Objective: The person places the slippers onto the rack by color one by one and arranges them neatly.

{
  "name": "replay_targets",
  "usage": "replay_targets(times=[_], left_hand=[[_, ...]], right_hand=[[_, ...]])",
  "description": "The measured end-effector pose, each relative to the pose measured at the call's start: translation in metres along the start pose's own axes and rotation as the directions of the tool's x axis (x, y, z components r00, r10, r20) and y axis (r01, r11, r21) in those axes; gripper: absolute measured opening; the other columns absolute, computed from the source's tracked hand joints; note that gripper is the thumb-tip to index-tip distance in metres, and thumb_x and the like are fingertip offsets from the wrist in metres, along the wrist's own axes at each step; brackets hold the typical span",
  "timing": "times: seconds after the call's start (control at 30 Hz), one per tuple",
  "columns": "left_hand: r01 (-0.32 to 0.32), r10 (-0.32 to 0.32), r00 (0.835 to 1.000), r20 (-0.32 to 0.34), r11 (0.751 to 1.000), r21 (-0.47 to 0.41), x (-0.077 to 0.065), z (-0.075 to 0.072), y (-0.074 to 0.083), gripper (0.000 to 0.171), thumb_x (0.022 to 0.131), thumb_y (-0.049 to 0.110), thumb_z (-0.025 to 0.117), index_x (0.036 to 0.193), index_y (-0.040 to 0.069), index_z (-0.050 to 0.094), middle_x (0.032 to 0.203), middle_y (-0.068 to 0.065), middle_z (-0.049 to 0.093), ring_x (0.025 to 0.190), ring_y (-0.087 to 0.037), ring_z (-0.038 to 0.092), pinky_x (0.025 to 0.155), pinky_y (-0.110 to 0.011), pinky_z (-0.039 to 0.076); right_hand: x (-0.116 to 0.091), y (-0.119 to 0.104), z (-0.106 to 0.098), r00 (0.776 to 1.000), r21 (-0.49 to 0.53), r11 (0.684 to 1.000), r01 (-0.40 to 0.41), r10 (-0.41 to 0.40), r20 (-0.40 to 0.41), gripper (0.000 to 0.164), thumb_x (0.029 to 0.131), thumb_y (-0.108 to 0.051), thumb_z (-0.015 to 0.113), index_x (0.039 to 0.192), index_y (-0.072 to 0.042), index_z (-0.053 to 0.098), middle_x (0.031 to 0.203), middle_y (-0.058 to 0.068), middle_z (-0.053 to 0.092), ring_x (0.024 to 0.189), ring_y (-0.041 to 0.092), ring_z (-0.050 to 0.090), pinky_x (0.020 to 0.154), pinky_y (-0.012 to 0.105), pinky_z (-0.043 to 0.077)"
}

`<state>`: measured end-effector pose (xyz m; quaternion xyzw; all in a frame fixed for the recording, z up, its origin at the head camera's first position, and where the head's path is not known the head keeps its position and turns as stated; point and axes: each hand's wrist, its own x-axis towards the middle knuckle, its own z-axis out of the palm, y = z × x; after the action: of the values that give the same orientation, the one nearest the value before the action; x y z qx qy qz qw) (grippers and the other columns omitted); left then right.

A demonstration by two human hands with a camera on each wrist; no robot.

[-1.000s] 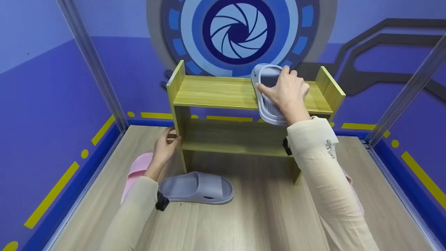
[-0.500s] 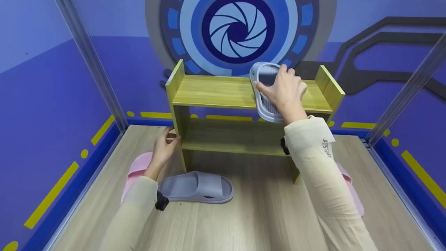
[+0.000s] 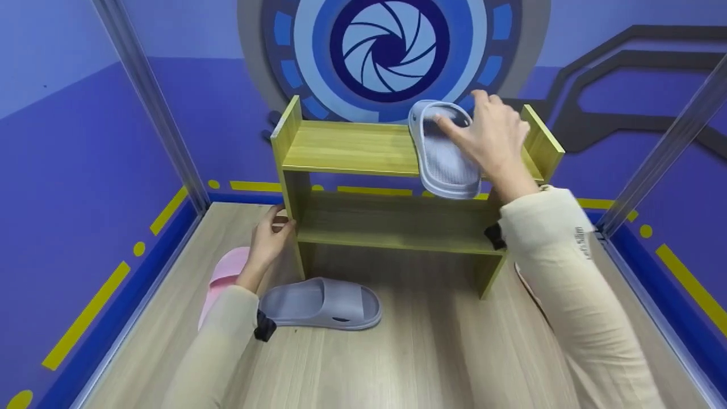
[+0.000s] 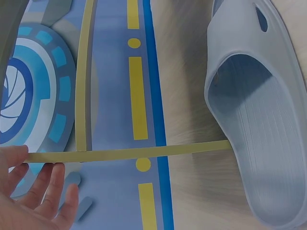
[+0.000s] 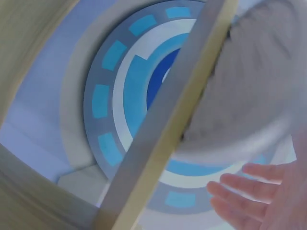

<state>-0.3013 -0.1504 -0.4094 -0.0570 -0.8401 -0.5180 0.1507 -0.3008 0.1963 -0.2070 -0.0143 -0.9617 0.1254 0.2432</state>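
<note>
A light grey slipper (image 3: 451, 162) lies on the top board of a wooden shoe rack (image 3: 352, 147), right of centre, its toe end hanging over the front edge. My right hand (image 3: 497, 133) hovers just above its right side, thumb and fingers spread and holding nothing. In the right wrist view the fingers (image 5: 249, 189) stay apart beside the blurred slipper (image 5: 244, 96). At the rack's left side panel, my left hand (image 3: 268, 238) grips the edge, thumb on one face and fingers (image 4: 50, 187) on the other. A matching slipper (image 3: 341, 307) sits on the floor before the rack's left leg.
A pink slipper (image 3: 229, 267) lies on the wooden floor (image 3: 386, 363) at the left, partly behind my left forearm. Another pink edge (image 3: 531, 287) shows beside my right sleeve. Blue walls with metal corner posts (image 3: 153, 108) enclose the space.
My right hand has let go of the light grey slipper and moved right, its fingers spreading. The slipper stays on the top board. The left hand keeps its grip on the rack.
</note>
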Motion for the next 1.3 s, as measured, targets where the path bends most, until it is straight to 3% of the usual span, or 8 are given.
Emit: replay_targets(times=[0.27, 0.4, 0.57, 0.7, 0.87, 1.0, 1.2, 1.3], left_hand=[[-0.011, 0.011, 1.0, -0.001, 1.0, -0.005, 0.001, 0.0, 0.001, 0.039, 0.085, 0.008, 0.057, 0.122, 0.001, 0.048, 0.099, -0.022, 0.059, 0.088, -0.032, 0.058, 0.074, -0.041, 0.046], [-0.008, 0.008, 1.0, 0.0, 1.0, 0.004, 0.001, 0.0, 0.002, 0.038, 0.085, 0.008, 0.056, 0.122, 0.001, 0.048, 0.1, -0.022, 0.059, 0.089, -0.032, 0.057, 0.075, -0.041, 0.046], [0.0, 0.0, 1.0, -0.008, 1.0, 0.024, 0.001, -0.001, 0.003, 0.038, 0.085, 0.009, 0.057, 0.121, 0.002, 0.048, 0.099, -0.021, 0.059, 0.088, -0.031, 0.058, 0.076, -0.041, 0.046], [0.003, -0.003, 1.0, -0.011, 1.0, 0.018, 0.0, 0.0, 0.003, 0.038, 0.085, 0.009, 0.057, 0.122, 0.002, 0.048, 0.098, -0.02, 0.059, 0.087, -0.031, 0.058, 0.075, -0.041, 0.046], [-0.008, 0.008, 1.0, -0.015, 1.0, 0.003, 0.002, 0.001, 0.003, 0.038, 0.085, 0.008, 0.057, 0.121, 0.0, 0.048, 0.097, -0.021, 0.059, 0.086, -0.031, 0.058, 0.074, -0.041, 0.046], [-0.005, 0.005, 1.0, -0.018, 1.0, -0.003, 0.002, 0.001, 0.003, 0.037, 0.085, 0.008, 0.057, 0.12, 0.0, 0.048, 0.098, -0.021, 0.059, 0.086, -0.032, 0.058, 0.074, -0.041, 0.046], [0.014, -0.013, 1.0, -0.012, 1.0, 0.003, -0.001, 0.0, 0.001, 0.037, 0.086, 0.009, 0.056, 0.121, 0.002, 0.048, 0.099, -0.021, 0.059, 0.087, -0.031, 0.057, 0.075, -0.041, 0.046], [0.017, -0.017, 1.0, -0.011, 1.0, 0.011, -0.002, 0.0, 0.001, 0.037, 0.086, 0.01, 0.056, 0.121, 0.002, 0.048, 0.099, -0.021, 0.059, 0.087, -0.031, 0.057, 0.075, -0.041, 0.046]], right_hand=[[-0.007, 0.039, -0.016, 0.988, 0.078, 0.994, 0.07, -0.059, -0.141, 0.065, 0.08, -0.058, 0.046, 0.122, -0.009, 0.05, 0.113, 0.016, 0.054, 0.098, 0.037, 0.048, 0.068, 0.057, 0.038], [-0.013, 0.062, -0.018, 0.964, 0.18, 0.978, 0.108, -0.058, -0.261, 0.051, 0.082, -0.047, 0.052, 0.118, -0.01, 0.055, 0.111, 0.011, 0.057, 0.101, 0.03, 0.05, 0.074, 0.055, 0.038], [-0.02, 0.092, -0.012, 0.918, 0.307, 0.943, 0.126, 0.006, -0.396, 0.044, 0.08, -0.039, 0.057, 0.113, -0.01, 0.058, 0.106, 0.004, 0.06, 0.099, 0.018, 0.052, 0.077, 0.036, 0.041], [-0.029, 0.115, -0.002, 0.898, 0.424, 0.89, 0.17, 0.037, -0.438, 0.038, 0.08, -0.031, 0.059, 0.112, -0.011, 0.059, 0.104, 0.003, 0.06, 0.095, 0.012, 0.054, 0.071, 0.017, 0.041], [-0.052, 0.128, 0.008, 0.915, 0.562, 0.803, 0.197, 0.055, -0.399, 0.037, 0.081, -0.018, 0.059, 0.116, -0.007, 0.055, 0.107, 0.012, 0.058, 0.095, 0.012, 0.053, 0.07, 0.016, 0.043], [-0.067, 0.141, 0.026, 0.944, 0.619, 0.771, 0.151, 0.074, -0.322, 0.04, 0.082, -0.014, 0.059, 0.12, -0.006, 0.051, 0.108, 0.012, 0.057, 0.095, 0.011, 0.052, 0.069, 0.016, 0.042], [-0.083, 0.173, 0.075, 0.984, 0.68, 0.732, 0.053, 0.079, -0.162, 0.048, 0.082, -0.018, 0.062, 0.126, -0.01, 0.045, 0.115, 0.01, 0.053, 0.099, 0.012, 0.05, 0.073, 0.019, 0.041], [-0.098, 0.17, 0.087, 0.993, 0.707, 0.707, 0.023, 0.067, -0.1, 0.051, 0.082, -0.016, 0.062, 0.127, -0.004, 0.042, 0.116, 0.013, 0.051, 0.099, 0.014, 0.049, 0.074, 0.018, 0.042]])
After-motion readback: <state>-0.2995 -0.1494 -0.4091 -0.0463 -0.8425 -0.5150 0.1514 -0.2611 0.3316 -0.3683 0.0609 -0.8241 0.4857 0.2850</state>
